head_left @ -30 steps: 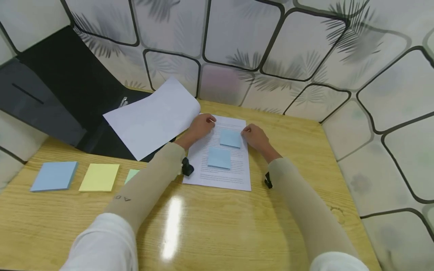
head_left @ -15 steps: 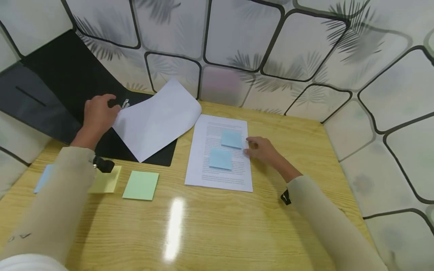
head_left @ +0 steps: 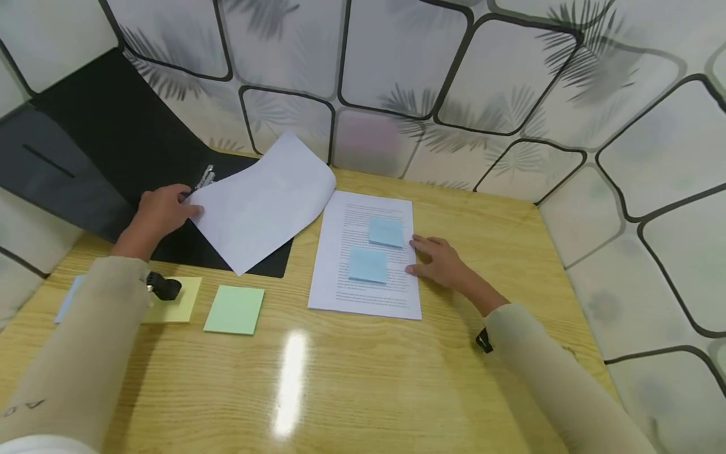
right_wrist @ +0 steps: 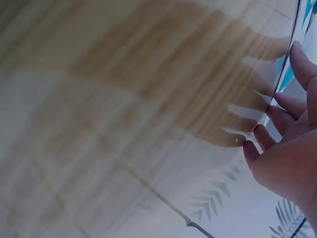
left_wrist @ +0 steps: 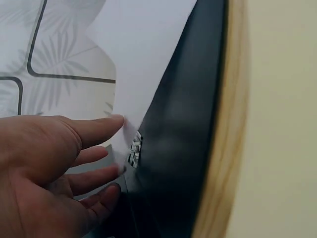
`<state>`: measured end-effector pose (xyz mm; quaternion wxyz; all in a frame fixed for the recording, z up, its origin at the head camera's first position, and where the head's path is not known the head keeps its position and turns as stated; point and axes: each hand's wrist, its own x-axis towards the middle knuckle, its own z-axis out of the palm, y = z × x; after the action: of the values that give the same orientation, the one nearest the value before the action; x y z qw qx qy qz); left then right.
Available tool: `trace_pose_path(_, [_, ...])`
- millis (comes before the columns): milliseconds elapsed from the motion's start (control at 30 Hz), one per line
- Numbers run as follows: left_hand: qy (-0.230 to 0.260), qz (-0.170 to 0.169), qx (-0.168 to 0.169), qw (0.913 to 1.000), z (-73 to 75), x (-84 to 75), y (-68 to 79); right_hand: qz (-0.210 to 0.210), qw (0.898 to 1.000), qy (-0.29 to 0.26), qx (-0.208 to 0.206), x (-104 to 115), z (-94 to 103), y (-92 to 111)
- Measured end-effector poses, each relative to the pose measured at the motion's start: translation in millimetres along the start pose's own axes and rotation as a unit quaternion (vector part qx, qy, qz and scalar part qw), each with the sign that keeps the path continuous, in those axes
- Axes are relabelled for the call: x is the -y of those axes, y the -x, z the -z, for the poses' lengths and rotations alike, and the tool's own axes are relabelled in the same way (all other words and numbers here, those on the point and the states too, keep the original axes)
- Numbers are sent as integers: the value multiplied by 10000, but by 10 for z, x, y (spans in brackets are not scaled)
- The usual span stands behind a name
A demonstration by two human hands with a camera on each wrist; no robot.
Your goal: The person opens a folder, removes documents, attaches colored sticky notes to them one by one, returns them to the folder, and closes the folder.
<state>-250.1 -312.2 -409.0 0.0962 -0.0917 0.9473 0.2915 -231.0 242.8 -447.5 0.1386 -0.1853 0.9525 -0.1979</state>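
Observation:
My left hand [head_left: 159, 215] is at the left end of a white sheet of paper [head_left: 261, 202], beside the metal clip [head_left: 207, 176] of an open black clip folder [head_left: 258, 258]. In the left wrist view, its thumb touches the paper [left_wrist: 141, 64] and the fingers curve loosely near the clip [left_wrist: 134, 151]. My right hand [head_left: 442, 261] rests with spread fingers at the right edge of a printed page [head_left: 329, 277]. Two blue sticky notes [head_left: 386, 232] lie on that page, one below the other. The right wrist view has the fingertips [right_wrist: 250, 146] down at the table.
A green sticky-note pad [head_left: 234, 310] lies in front of the folder, with a yellow pad [head_left: 184, 306] and a blue pad [head_left: 68, 299] partly behind the left sleeve. The folder's raised cover [head_left: 119, 126] leans against the patterned wall [head_left: 403, 57]. All stand on a wooden table [head_left: 368, 384].
My left hand has gone from the printed page leftward to the folder, then down to the clip by the white sheet's end. My right hand has shifted slightly nearer along the page's right edge, fingers spreading.

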Motion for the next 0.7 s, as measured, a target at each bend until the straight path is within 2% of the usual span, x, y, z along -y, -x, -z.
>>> trace_pose_path(100, [199,-43,-64,9998,-16,46,-18,8,10000,-18,-6,5,0,-5])
trace_pose_path(233, [807,-103,-449,9957,1,18,24,22,10000,-15,9,4,-5,-14])
trace_pose_path(333, [1285,-261,-789,9882,41,-130,154,8,10000,-8,19,5,-5,-14])
trace_pose_path(400, [1528,-518,-1076,9810,56,-294,288,-5,10000,-12,14,9,-3,-11])
trace_pose_path(467, [1713,-868,-1382,9716,49,-515,450,-19,10000,9,7,11,-1,-11])
trace_pose_path(567, [1969,-1578,-1862,9496,-24,-890,710,-47,10000,31,2,18,1,-9])
trace_pose_path(700, [2200,-2664,-2078,9151,-226,-1367,1007,-84,10000,32,18,38,13,11])
